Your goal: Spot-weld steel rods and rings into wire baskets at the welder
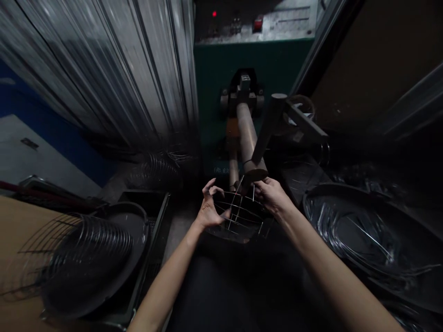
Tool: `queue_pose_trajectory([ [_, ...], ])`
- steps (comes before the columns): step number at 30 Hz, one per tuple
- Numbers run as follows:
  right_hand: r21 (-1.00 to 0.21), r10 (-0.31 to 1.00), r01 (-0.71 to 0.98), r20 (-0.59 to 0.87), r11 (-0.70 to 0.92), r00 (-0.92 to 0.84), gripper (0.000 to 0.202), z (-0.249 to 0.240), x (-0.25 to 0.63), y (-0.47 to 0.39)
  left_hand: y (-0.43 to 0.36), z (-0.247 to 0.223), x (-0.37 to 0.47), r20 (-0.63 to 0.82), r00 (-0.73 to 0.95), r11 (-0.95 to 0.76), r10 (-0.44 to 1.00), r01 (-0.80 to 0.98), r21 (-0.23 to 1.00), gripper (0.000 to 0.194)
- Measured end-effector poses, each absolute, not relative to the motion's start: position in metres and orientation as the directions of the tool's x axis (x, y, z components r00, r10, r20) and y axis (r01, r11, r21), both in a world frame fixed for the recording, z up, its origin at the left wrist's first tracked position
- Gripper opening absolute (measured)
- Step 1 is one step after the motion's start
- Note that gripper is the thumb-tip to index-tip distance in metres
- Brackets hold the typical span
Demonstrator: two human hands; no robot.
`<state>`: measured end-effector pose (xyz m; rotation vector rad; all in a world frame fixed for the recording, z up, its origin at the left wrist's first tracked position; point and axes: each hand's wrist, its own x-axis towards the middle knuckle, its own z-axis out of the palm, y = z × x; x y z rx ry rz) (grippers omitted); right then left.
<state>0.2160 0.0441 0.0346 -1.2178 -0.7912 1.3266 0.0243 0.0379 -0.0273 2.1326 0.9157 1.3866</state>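
Observation:
A round wire rack [238,214] of thin crossing metal rods is under the end of the machine's thick cylindrical arm [247,133]. At its left edge is my left hand [211,207], with thumb and fingers curved and spread apart; whether they touch the rim is hard to tell. My right hand [273,196] is beside the arm's tip, its fingers pinched on a short thin wire [254,192] that points down. A narrower lower rod [234,170] of the machine meets the rack from behind. The dark background hides part of the rack.
The green machine [214,74] has a panel with a red light [214,14] and a red switch [258,24]. A slanted metal bracket [268,124] juts out at right. Wire rings [100,240] lie on a round tray [138,216] at left. A basin [311,189] at right holds loose wires [363,235].

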Motion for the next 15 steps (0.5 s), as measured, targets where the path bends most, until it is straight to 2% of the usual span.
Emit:
queue_pose_trajectory([
  [6, -0.969, 0.963, -0.211, -0.171, -0.127, 0.206, 0.039, 0.032, 0.205, 0.054, 0.039, -0.025, 0.018, 0.597, 0.25, -0.647, 0.762, 0.321, 0.692, 0.08],
  [10, -0.978, 0.977, -0.198, -0.103, -0.065, 0.185, 0.037, 0.026, 0.202, 0.062, 0.044, -0.027, 0.016, 0.596, 0.217, -0.634, 0.773, 0.296, 0.714, 0.085],
  [15, -0.979, 0.983, -0.199, -0.084, -0.051, 0.161, 0.031, 0.022, 0.201, 0.07, 0.049, -0.032, 0.016, 0.616, 0.176, -0.641, 0.768, 0.207, 0.74, 0.093],
])
